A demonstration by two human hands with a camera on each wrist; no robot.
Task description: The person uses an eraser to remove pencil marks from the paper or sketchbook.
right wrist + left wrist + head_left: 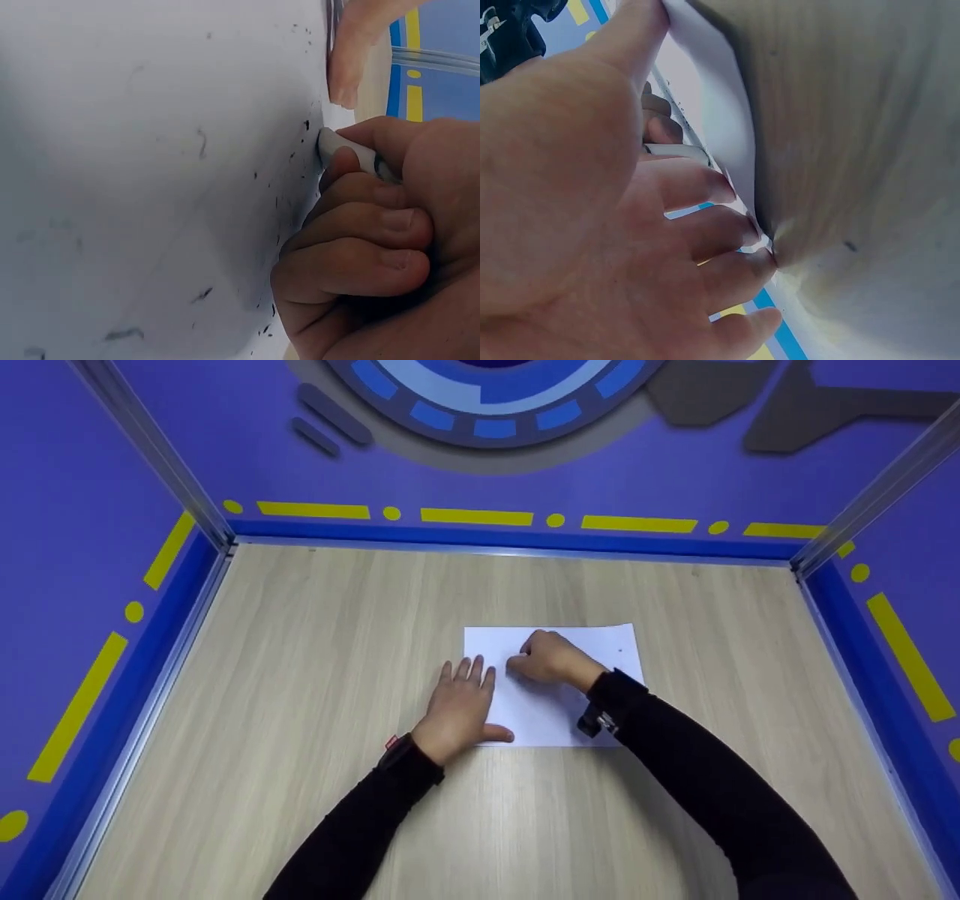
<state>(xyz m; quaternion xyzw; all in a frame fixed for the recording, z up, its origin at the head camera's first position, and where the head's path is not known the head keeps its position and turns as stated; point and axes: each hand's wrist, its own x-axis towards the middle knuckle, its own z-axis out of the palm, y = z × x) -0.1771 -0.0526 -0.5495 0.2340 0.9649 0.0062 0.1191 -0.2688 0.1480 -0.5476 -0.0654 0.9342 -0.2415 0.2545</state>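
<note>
A white sheet of paper (544,724) lies on the wooden table. Across its left edge, my left hand (457,709) rests with straight, slightly spread fingers and the thumb out to the side near the bottom edge. Over the upper middle of the sheet, my right hand (555,658) pinches a white eraser (352,151) between thumb and curled fingers. The eraser's end meets the paper in the right wrist view; the head view hides it behind the fingers. Dark eraser crumbs (124,334) and faint grey marks are scattered over the sheet.
The wood-grain table (337,660) is bordered by purple-blue panels (405,480) with yellow dashes at the back and both sides. Metal rails (517,552) run along the panels' foot. A black wrist strap with a small camera (590,721) hangs over the paper.
</note>
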